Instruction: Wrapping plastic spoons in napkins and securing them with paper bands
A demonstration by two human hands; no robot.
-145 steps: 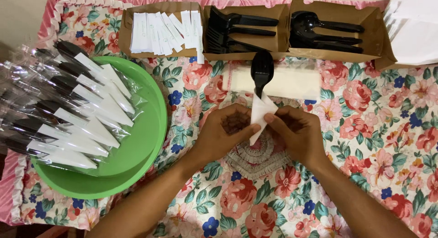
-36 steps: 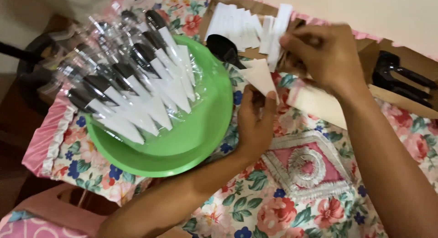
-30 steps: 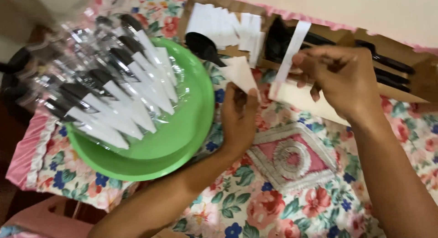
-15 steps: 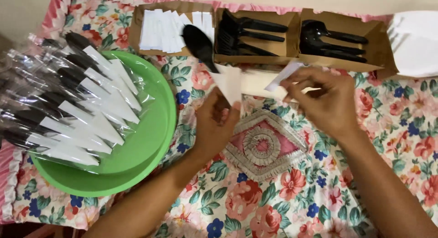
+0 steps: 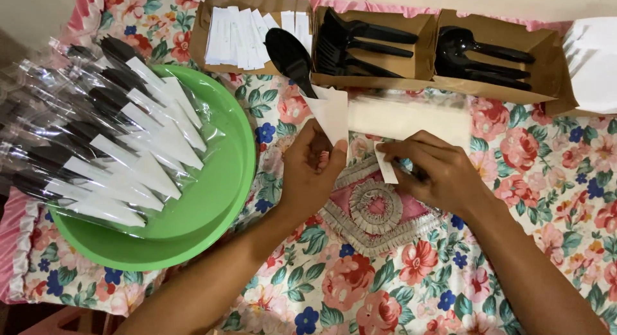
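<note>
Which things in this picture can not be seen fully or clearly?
Head view only:
- Black plastic spoon: handle hidden by the folded white napkin and the left hand.
- Small white paper slip: partly covered by the right hand.
- White paper stack: cut off by the right edge.
- Clear-wrapped cutlery packets in the green plastic bowl: cut off by the left edge.

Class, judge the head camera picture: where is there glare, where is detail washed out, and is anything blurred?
Head view: glare glints off the clear wrapped cutlery packs in the green bowl; the white stack at far right is washed out; both hands and the black spoon look sharp.
</note>
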